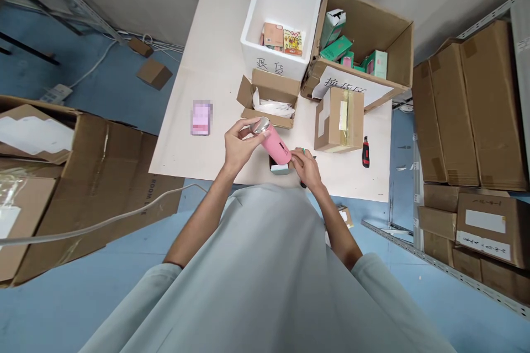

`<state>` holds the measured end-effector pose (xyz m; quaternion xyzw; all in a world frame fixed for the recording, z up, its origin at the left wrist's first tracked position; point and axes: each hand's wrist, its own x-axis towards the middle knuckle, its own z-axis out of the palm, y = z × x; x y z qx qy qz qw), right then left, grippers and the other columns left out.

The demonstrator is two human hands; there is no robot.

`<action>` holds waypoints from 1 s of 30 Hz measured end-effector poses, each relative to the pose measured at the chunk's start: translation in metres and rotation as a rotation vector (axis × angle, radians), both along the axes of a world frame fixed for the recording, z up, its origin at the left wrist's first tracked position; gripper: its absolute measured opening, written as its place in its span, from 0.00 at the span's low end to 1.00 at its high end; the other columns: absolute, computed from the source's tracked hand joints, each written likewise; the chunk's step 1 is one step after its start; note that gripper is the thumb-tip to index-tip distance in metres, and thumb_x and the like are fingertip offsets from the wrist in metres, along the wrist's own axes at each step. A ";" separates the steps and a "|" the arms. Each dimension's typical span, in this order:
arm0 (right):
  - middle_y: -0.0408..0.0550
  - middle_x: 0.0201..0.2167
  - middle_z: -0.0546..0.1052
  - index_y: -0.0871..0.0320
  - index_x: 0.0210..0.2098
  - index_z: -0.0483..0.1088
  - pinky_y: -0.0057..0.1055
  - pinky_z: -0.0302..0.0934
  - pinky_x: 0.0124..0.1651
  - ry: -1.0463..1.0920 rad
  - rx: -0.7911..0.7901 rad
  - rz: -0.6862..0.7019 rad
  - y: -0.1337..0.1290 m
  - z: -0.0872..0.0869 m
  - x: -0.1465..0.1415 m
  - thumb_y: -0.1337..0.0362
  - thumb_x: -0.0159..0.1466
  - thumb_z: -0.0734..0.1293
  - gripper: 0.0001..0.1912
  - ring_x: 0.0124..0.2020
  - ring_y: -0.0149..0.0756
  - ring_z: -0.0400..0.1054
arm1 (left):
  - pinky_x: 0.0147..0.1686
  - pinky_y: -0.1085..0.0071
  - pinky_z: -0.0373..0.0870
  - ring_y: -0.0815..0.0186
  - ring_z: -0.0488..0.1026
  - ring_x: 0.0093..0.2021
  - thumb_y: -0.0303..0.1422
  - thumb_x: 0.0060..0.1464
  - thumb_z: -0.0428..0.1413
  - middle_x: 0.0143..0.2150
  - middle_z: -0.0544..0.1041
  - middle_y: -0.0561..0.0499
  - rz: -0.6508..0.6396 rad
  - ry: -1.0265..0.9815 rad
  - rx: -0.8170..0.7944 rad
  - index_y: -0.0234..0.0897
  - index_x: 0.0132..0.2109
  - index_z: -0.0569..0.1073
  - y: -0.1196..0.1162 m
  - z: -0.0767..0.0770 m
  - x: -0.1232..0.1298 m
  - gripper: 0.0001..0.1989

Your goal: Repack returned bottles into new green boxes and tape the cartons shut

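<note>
A pink insulated bottle [276,143] with a shiny silver lid is tilted above the near edge of the table. My left hand [240,146] is closed around its lid end, thumb and fingers on either side. At the lower end, the fingers of my right hand [305,166] are pinched against the bottle's base. Beneath the bottle is a small open box [280,169], partly hidden by it. Just beyond stands an open cardboard box [276,78] with white packing material [273,108] inside.
A white foam box [259,11] and a large carton [399,44] with green boxes stand at the back. A taped carton [351,121] and a red-black utility knife [365,152] lie to the right. Left is a pink card-like item [201,117]. Shelved cartons [491,105] stand farther right.
</note>
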<state>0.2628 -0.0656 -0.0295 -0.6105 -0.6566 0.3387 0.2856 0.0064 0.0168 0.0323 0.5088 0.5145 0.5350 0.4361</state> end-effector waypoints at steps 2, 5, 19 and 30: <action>0.56 0.60 0.80 0.48 0.65 0.82 0.50 0.72 0.72 -0.003 -0.015 0.064 0.001 0.001 0.003 0.53 0.80 0.67 0.20 0.70 0.52 0.73 | 0.50 0.59 0.89 0.54 0.86 0.56 0.48 0.52 0.76 0.57 0.86 0.45 0.003 0.003 -0.002 0.41 0.54 0.84 0.002 -0.001 -0.001 0.26; 0.56 0.68 0.76 0.45 0.64 0.84 0.50 0.70 0.75 -0.026 -0.041 0.085 0.001 0.001 0.004 0.50 0.73 0.78 0.22 0.75 0.54 0.69 | 0.49 0.61 0.89 0.55 0.86 0.56 0.47 0.53 0.76 0.58 0.86 0.45 0.014 0.018 0.009 0.41 0.55 0.84 0.005 -0.001 -0.005 0.26; 0.52 0.76 0.72 0.46 0.42 0.90 0.61 0.55 0.83 0.094 -0.005 0.015 -0.008 -0.011 -0.018 0.62 0.68 0.81 0.03 0.85 0.57 0.53 | 0.53 0.60 0.90 0.56 0.85 0.59 0.45 0.53 0.76 0.60 0.83 0.47 0.029 0.079 0.059 0.44 0.54 0.84 -0.004 0.005 -0.008 0.25; 0.52 0.48 0.89 0.52 0.46 0.89 0.48 0.74 0.68 0.263 -0.111 -0.106 -0.005 -0.020 -0.016 0.54 0.73 0.72 0.13 0.54 0.49 0.83 | 0.52 0.59 0.91 0.58 0.85 0.56 0.49 0.51 0.77 0.58 0.83 0.46 0.013 0.121 0.024 0.42 0.52 0.83 -0.022 0.012 -0.028 0.26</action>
